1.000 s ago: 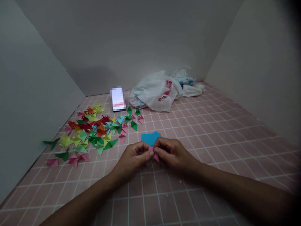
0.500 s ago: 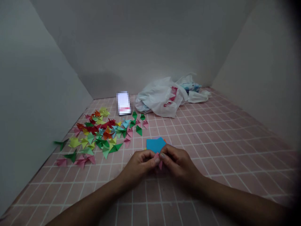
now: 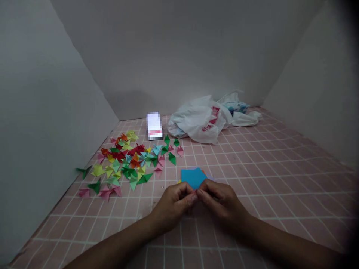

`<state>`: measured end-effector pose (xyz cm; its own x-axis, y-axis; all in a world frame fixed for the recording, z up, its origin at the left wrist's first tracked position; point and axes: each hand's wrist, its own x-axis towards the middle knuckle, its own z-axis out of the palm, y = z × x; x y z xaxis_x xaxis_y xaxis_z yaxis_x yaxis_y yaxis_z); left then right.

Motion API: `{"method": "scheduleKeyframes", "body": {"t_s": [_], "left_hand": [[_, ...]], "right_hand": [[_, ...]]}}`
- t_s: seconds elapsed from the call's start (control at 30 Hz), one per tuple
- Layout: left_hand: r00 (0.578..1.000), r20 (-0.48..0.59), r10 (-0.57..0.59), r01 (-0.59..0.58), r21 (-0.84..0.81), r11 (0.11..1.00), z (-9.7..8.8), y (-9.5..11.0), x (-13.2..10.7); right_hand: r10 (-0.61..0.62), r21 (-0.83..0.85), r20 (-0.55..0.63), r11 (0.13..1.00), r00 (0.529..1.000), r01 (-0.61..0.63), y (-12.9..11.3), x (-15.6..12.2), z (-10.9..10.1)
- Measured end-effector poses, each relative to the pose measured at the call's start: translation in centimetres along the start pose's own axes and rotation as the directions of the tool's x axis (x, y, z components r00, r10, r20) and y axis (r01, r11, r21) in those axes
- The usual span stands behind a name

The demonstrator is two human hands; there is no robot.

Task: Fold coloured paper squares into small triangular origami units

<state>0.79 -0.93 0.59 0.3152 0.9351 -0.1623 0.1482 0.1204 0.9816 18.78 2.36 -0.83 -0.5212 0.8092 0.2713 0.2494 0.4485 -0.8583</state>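
Note:
My left hand and my right hand meet at the fingertips in the middle. Both are closed in a pinch on a small folded pink paper, now almost wholly covered by the fingers. Just beyond the fingertips lies a stack of square paper with a blue sheet on top. Orange, yellow and lilac edges peek out under that sheet. To the left spreads a loose heap of small origami cranes in green, yellow, red, orange, pink and light blue.
A phone with a lit, blurred screen leans upright behind the cranes. White plastic bags with red print lie crumpled by the back wall. Pale walls enclose the pink checked surface on the left, back and right.
The whole view has shifted, so everything sits slightly farther right and lower. My fingertips have drawn closer together, and the pink paper that showed between and below them is now mostly hidden.

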Motion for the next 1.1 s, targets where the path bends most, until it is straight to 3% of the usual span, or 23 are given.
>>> {"method": "scheduleKeyframes", "body": {"t_s": [0.1,0.2,0.43,0.63,0.73,0.9,1.1], "left_hand": [[0.989,-0.055,0.14,-0.123,0.242,0.962,-0.1,0.5,-0.4],[0.976,-0.037,0.214,-0.184,0.388,0.903,-0.3,0.6,-0.6],[0.933,-0.026,0.358,-0.301,0.488,0.819,-0.2,0.3,-0.6],[0.899,-0.031,0.436,-0.344,0.566,0.749,-0.5,0.5,-0.7],[0.89,-0.038,0.454,-0.354,0.57,0.742,-0.8,0.6,-0.5],[0.897,-0.032,0.441,-0.351,0.554,0.755,-0.9,1.0,-0.5],[0.866,-0.1,0.489,-0.339,0.603,0.723,-0.9,1.3,-0.7]], "right_hand": [[-0.042,-0.003,0.049,0.999,0.998,0.042,-0.3,-0.1,-0.1],[-0.095,-0.026,0.059,0.995,0.994,0.097,-0.5,-0.1,-0.2],[-0.065,-0.012,-0.055,0.998,0.996,0.064,-0.7,-0.3,0.1],[0.06,0.163,0.052,0.984,0.997,-0.067,-0.8,-0.1,0.0],[0.094,0.194,0.032,0.976,0.995,-0.098,-0.9,-0.2,0.1],[0.034,0.102,-0.024,0.994,0.999,-0.031,-1.2,-0.2,0.4],[0.142,0.247,0.043,0.958,0.989,-0.148,-2.5,0.5,0.3]]}}
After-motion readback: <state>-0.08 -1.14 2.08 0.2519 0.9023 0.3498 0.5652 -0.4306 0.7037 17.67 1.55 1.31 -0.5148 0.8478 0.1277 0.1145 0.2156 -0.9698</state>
